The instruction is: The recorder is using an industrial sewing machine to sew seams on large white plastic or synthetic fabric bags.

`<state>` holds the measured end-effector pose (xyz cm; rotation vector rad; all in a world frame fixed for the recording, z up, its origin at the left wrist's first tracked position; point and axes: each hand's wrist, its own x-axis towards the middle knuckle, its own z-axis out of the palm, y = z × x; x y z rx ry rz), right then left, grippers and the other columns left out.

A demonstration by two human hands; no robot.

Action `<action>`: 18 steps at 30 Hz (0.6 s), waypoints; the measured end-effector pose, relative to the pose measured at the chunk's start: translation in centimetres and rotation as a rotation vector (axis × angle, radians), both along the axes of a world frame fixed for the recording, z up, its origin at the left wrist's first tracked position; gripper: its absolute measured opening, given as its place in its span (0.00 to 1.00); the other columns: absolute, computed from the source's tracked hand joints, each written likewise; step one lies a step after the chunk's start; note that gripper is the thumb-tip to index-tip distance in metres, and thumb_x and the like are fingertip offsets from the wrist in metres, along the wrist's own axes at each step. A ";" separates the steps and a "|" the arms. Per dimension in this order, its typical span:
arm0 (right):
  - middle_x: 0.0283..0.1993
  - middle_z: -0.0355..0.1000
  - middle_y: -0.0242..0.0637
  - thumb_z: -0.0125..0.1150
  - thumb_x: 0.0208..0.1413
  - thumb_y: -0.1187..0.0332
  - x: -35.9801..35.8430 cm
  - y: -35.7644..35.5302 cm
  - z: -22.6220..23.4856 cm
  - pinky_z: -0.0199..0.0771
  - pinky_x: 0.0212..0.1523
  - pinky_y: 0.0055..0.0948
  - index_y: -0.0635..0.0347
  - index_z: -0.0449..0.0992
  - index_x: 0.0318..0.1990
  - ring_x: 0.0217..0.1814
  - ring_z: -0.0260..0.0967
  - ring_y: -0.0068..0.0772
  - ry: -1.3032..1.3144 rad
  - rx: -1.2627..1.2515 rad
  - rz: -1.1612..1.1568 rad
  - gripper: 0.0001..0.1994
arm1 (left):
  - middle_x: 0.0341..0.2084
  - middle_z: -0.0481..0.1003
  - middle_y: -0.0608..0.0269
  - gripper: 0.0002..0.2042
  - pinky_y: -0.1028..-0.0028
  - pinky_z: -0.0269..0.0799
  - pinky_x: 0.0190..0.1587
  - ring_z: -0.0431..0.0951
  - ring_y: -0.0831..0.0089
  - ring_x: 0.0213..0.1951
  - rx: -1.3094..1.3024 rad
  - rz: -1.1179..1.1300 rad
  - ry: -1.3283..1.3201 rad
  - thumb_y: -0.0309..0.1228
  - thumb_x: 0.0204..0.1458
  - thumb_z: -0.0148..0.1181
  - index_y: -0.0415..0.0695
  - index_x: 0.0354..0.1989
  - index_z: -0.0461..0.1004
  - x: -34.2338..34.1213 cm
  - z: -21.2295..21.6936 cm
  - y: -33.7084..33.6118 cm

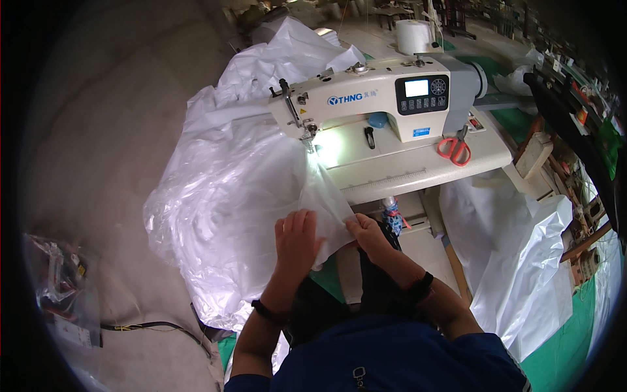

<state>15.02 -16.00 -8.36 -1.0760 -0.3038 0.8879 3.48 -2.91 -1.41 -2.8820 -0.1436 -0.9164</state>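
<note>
A large sheet of shiny, translucent white plastic film [215, 176] spreads in folds over the left of the sewing machine [385, 85]. One narrow part of it runs from under the lit needle area toward me. My left hand [297, 238] lies on the film with its fingers extended and the thumb apart. To its right, my right hand [369, 234] pinches the film's edge between thumb and fingers. The film is stretched between this hand and the needle.
Red-handled scissors [455, 149] and small black thread snips [369, 138] rest on the machine bed. More white film [509, 242] hangs at the right. A white thread cone [413, 37] stands behind the machine. A black cable [157, 325] crosses the floor at lower left.
</note>
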 end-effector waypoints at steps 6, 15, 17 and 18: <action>0.36 0.71 0.31 0.47 0.60 0.67 -0.4 0.2 0.5 0.72 0.36 0.23 0.63 0.70 0.44 0.37 0.68 0.21 -0.045 -0.054 -0.034 0.11 | 0.32 0.72 0.61 0.04 0.72 0.67 0.42 0.72 0.66 0.37 -0.731 -0.038 -0.208 0.23 0.52 0.50 0.39 0.32 0.73 -1.2 -0.5 7.1; 0.34 0.69 0.30 0.47 0.60 0.68 -0.6 0.6 0.4 0.69 0.36 0.22 0.63 0.70 0.43 0.34 0.65 0.18 -0.148 -0.101 -0.041 0.10 | 0.22 0.73 0.67 0.14 0.82 0.65 0.28 0.69 0.84 0.23 -1.429 -0.144 -0.540 0.36 0.61 0.43 0.39 0.34 0.73 -0.2 2.9 8.1; 0.33 0.69 0.29 0.47 0.60 0.68 -0.6 0.7 0.3 0.69 0.35 0.21 0.63 0.70 0.43 0.34 0.65 0.18 -0.223 -0.116 -0.046 0.10 | 0.21 0.73 0.67 0.15 0.81 0.64 0.24 0.68 0.85 0.20 -1.507 -0.086 -0.606 0.37 0.61 0.43 0.40 0.34 0.73 0.0 3.4 8.5; 0.33 0.69 0.29 0.46 0.60 0.68 -0.5 0.7 0.3 0.68 0.34 0.20 0.63 0.69 0.43 0.33 0.65 0.18 -0.237 -0.124 -0.065 0.10 | 0.19 0.72 0.69 0.15 0.81 0.63 0.22 0.67 0.84 0.18 -1.509 -0.090 -0.577 0.38 0.61 0.43 0.41 0.34 0.73 0.1 3.7 8.5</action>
